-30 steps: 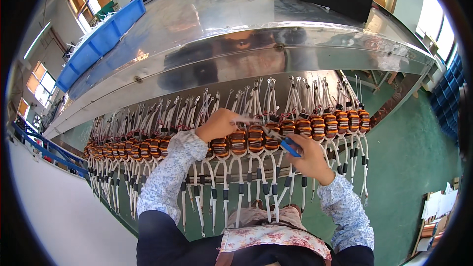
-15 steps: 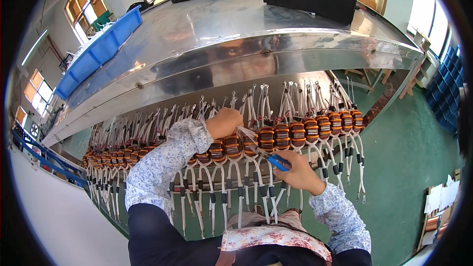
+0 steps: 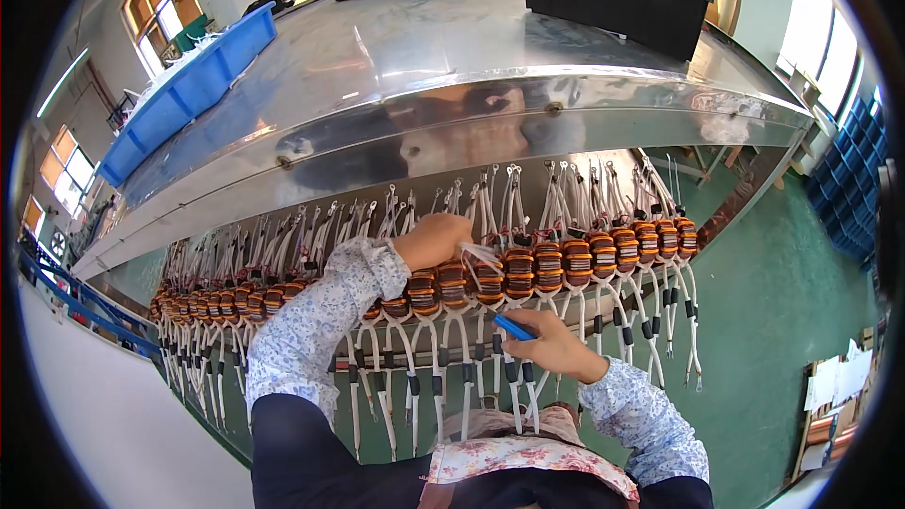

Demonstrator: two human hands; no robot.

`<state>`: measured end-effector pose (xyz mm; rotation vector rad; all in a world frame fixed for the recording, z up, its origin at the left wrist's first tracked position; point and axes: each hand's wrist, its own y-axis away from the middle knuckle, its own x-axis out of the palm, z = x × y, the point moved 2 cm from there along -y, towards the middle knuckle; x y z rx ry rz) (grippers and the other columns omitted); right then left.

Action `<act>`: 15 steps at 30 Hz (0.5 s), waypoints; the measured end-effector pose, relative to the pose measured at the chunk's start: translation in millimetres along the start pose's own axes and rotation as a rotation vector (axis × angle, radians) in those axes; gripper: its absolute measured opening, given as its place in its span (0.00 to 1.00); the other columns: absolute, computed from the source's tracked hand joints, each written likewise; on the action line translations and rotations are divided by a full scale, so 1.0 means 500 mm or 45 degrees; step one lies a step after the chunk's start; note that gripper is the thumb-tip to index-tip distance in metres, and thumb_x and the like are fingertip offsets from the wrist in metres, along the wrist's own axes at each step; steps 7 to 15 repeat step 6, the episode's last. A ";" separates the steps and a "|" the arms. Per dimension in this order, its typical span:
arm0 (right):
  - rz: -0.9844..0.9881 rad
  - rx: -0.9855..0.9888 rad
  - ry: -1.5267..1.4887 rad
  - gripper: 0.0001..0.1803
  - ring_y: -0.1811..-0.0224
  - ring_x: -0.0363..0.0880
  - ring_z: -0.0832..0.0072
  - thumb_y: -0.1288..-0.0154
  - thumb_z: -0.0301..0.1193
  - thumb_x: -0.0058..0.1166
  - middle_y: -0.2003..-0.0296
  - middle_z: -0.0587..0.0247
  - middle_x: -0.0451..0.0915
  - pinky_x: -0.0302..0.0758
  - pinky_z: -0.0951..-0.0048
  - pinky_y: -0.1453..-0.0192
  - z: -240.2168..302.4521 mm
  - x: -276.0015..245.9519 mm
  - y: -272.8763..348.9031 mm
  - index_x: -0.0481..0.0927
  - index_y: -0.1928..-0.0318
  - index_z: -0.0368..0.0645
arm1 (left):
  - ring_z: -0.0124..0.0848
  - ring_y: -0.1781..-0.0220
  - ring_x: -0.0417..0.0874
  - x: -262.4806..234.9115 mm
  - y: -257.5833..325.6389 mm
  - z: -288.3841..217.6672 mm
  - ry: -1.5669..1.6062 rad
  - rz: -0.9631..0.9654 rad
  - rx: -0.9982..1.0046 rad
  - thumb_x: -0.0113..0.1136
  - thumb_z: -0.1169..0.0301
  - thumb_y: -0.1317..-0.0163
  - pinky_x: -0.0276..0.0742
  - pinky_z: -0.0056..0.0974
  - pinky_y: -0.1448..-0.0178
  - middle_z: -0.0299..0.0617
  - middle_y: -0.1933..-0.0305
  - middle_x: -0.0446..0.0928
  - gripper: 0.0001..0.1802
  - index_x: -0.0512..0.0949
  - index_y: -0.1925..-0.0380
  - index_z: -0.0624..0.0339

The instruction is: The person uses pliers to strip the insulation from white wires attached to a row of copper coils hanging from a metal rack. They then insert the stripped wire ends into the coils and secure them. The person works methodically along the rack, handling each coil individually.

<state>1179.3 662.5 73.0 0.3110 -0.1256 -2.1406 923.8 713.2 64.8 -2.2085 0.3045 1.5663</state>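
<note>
A long row of wire-wound coils, dark brown with orange bands, runs across in front of me. White-sleeved leads with black sleeves hang from their near side. My left hand is closed at the far side of the row. Thin whitish strips stick out of it over one coil; their kind is unclear. My right hand is closed round a small blue-handled hand tool, just on the near side of the coils. The tool's narrow tip points toward the row, and its exact kind cannot be made out.
Beyond the coils stands a metal-topped table with a shiny front edge. On it are a blue tray of white pieces and black bins. Stacked blue crates and a shelf with papers are at the right.
My right hand has drawn the blue-handled tool toward me and slightly left, away from the coil it was against. My left hand stays over the row with the strips.
</note>
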 end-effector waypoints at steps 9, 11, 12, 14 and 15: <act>0.379 0.400 -1.163 0.25 0.59 0.75 0.72 0.41 0.36 0.56 0.62 0.60 0.74 0.76 0.66 0.51 -0.028 -0.002 -0.017 0.70 0.45 0.40 | 0.43 0.59 0.82 0.057 0.048 0.058 1.072 -0.118 -0.430 0.58 0.77 0.43 0.77 0.42 0.51 0.47 0.58 0.80 0.11 0.75 0.59 0.55; 0.379 0.400 -1.163 0.25 0.59 0.75 0.72 0.41 0.36 0.56 0.62 0.60 0.74 0.76 0.66 0.51 -0.028 -0.002 -0.017 0.70 0.45 0.40 | 0.43 0.59 0.82 0.057 0.048 0.058 1.072 -0.118 -0.430 0.58 0.77 0.43 0.77 0.42 0.51 0.47 0.58 0.80 0.11 0.75 0.59 0.55; 0.379 0.400 -1.163 0.25 0.59 0.75 0.72 0.41 0.36 0.56 0.62 0.60 0.74 0.76 0.66 0.51 -0.028 -0.002 -0.017 0.70 0.45 0.40 | 0.43 0.59 0.82 0.057 0.048 0.058 1.072 -0.118 -0.430 0.58 0.77 0.43 0.77 0.42 0.51 0.47 0.58 0.80 0.11 0.75 0.59 0.55; 0.379 0.400 -1.163 0.25 0.59 0.75 0.72 0.41 0.36 0.56 0.62 0.60 0.74 0.76 0.66 0.51 -0.028 -0.002 -0.017 0.70 0.45 0.40 | 0.43 0.59 0.82 0.057 0.048 0.058 1.072 -0.118 -0.430 0.58 0.77 0.43 0.77 0.42 0.51 0.47 0.58 0.80 0.11 0.75 0.59 0.55; 0.379 0.400 -1.163 0.25 0.59 0.75 0.72 0.41 0.36 0.56 0.62 0.60 0.74 0.76 0.66 0.51 -0.028 -0.002 -0.017 0.70 0.45 0.40 | 0.43 0.59 0.82 0.057 0.048 0.058 1.072 -0.118 -0.430 0.58 0.77 0.43 0.77 0.42 0.51 0.47 0.58 0.80 0.11 0.75 0.59 0.55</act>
